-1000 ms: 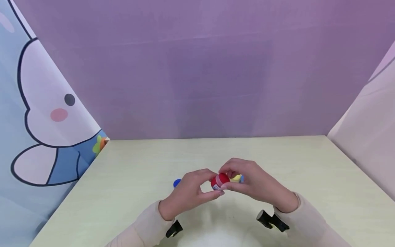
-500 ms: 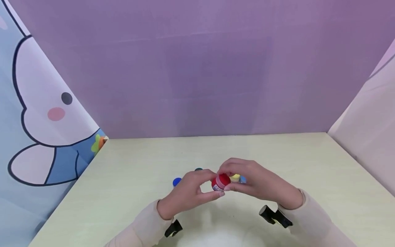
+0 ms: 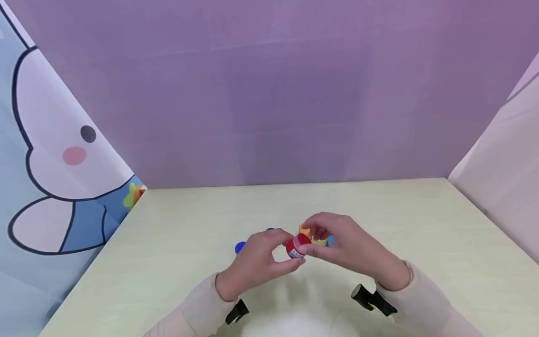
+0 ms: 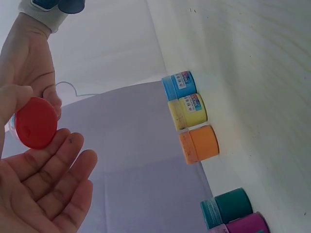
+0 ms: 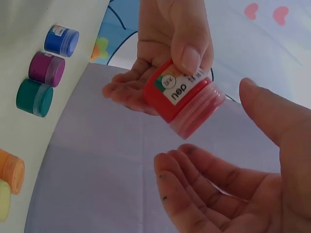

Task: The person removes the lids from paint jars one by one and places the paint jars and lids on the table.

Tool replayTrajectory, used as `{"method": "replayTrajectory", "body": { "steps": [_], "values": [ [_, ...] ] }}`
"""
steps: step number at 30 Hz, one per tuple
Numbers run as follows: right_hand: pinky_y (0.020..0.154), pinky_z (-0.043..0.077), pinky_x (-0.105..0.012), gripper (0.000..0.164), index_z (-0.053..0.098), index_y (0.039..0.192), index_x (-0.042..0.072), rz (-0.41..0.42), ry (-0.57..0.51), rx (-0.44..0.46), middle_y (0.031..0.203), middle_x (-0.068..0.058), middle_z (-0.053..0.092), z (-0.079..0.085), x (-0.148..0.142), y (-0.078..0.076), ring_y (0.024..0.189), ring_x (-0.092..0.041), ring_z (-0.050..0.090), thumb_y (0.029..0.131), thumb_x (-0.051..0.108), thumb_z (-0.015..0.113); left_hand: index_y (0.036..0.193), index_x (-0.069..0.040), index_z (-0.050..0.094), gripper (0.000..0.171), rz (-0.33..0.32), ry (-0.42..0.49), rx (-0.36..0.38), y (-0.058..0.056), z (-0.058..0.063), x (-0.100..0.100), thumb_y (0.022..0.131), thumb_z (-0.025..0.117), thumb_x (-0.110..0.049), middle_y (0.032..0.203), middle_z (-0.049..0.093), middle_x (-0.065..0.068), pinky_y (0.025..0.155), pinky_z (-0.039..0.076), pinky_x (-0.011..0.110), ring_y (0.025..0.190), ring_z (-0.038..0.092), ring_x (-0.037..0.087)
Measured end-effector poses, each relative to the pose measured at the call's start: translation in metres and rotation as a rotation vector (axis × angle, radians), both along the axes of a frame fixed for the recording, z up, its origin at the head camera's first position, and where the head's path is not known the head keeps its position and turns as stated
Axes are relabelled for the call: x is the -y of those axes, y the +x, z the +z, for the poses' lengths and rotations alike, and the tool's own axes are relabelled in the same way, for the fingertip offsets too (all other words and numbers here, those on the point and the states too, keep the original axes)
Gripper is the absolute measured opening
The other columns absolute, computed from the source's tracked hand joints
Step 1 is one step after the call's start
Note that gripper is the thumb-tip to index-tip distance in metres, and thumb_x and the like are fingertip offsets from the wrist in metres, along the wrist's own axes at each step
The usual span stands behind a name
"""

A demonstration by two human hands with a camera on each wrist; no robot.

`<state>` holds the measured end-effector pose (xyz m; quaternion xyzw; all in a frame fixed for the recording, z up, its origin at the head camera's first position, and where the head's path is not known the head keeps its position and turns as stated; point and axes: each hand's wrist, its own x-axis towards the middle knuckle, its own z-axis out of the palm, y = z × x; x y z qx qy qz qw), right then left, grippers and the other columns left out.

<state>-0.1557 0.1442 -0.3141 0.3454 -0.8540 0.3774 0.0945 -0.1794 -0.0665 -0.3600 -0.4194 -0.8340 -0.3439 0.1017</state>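
Note:
A small red paint jar (image 5: 170, 92) with a see-through lid (image 5: 199, 109) is held up above the table, tilted, its label showing in the right wrist view. My left hand (image 3: 263, 257) pinches the jar body between thumb and fingers, the lid facing the right hand. The flat red end (image 4: 36, 123) shows in the left wrist view. My right hand (image 3: 345, 243) is beside the lid, thumb and fingers spread apart. In the right wrist view a gap separates those fingers (image 5: 214, 189) from the lid.
On the pale table (image 3: 189, 220) behind the hands stand several paint jars: blue (image 5: 61, 41), purple (image 5: 47, 69), green (image 5: 35, 97), orange (image 4: 199, 144), yellow (image 4: 188, 111) and light blue (image 4: 179, 85). A purple cloth wall (image 3: 294, 93) closes the back; printed fabric hangs at the left.
My right fingers have lifted off the jar's lid and spread, uncovering the orange jar behind. The left hand keeps its grip on the red jar, nearly in place. The head view has shifted slightly.

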Motion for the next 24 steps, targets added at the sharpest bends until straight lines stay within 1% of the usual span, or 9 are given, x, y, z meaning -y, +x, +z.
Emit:
{"method": "replayTrajectory", "body": {
  "steps": [2, 5, 8, 15, 20, 24],
  "values": [
    [0.067, 0.048, -0.027, 0.027, 0.058, 0.094, 0.02, -0.025, 0.013, 0.054, 0.083, 0.01, 0.056, -0.0008, 0.0014, 0.0005, 0.073, -0.007, 0.053, 0.081, 0.042, 0.064, 0.093, -0.02, 0.062, 0.024, 0.007, -0.002, -0.004, -0.0004, -0.0002, -0.0002, 0.081, 0.065, -0.04, 0.082, 0.057, -0.016, 0.067, 0.045, 0.019, 0.076, 0.05, 0.0],
    [0.065, 0.048, -0.026, 0.024, 0.058, 0.09, 0.02, -0.035, 0.008, 0.086, 0.08, 0.01, 0.056, -0.0025, 0.003, 0.001, 0.07, -0.007, 0.053, 0.081, 0.042, 0.064, 0.093, -0.02, 0.061, 0.023, 0.01, -0.001, -0.001, -0.0009, -0.0013, -0.0003, 0.081, 0.065, -0.039, 0.082, 0.057, -0.015, 0.066, 0.045, 0.019, 0.075, 0.05, -0.001],
    [0.064, 0.048, -0.025, 0.021, 0.058, 0.087, 0.021, -0.03, 0.0, 0.083, 0.079, 0.01, 0.056, -0.0038, 0.0037, 0.001, 0.069, -0.007, 0.054, 0.082, 0.04, 0.063, 0.093, -0.021, 0.061, 0.023, 0.004, 0.003, -0.007, -0.0017, -0.0026, -0.0008, 0.081, 0.065, -0.04, 0.082, 0.056, -0.016, 0.066, 0.045, 0.018, 0.075, 0.05, -0.001],
    [0.064, 0.049, -0.025, 0.018, 0.057, 0.086, 0.018, -0.008, -0.02, 0.089, 0.077, 0.009, 0.056, -0.0053, 0.0023, -0.0002, 0.069, -0.006, 0.054, 0.08, 0.031, 0.068, 0.091, -0.02, 0.061, 0.021, -0.042, 0.018, -0.028, -0.0025, -0.0072, -0.0034, 0.081, 0.066, -0.037, 0.08, 0.055, -0.016, 0.064, 0.043, 0.016, 0.074, 0.049, -0.002],
    [0.063, 0.049, -0.025, 0.017, 0.057, 0.087, 0.016, 0.005, -0.016, 0.089, 0.078, 0.009, 0.057, -0.0052, 0.0008, -0.0005, 0.069, -0.006, 0.056, 0.079, 0.025, 0.07, 0.092, -0.02, 0.061, 0.021, -0.041, 0.01, -0.041, -0.0041, -0.007, -0.0045, 0.08, 0.067, -0.036, 0.081, 0.056, -0.016, 0.064, 0.043, 0.015, 0.074, 0.049, -0.003],
    [0.064, 0.05, -0.025, 0.017, 0.058, 0.088, 0.016, 0.019, -0.013, 0.075, 0.079, 0.01, 0.056, -0.006, -0.0006, -0.0001, 0.069, -0.005, 0.056, 0.079, 0.025, 0.07, 0.093, -0.019, 0.061, 0.022, -0.043, 0.0, -0.037, -0.0042, -0.0062, -0.005, 0.08, 0.066, -0.037, 0.081, 0.056, -0.016, 0.064, 0.042, 0.015, 0.074, 0.049, -0.002]
  ]
}}
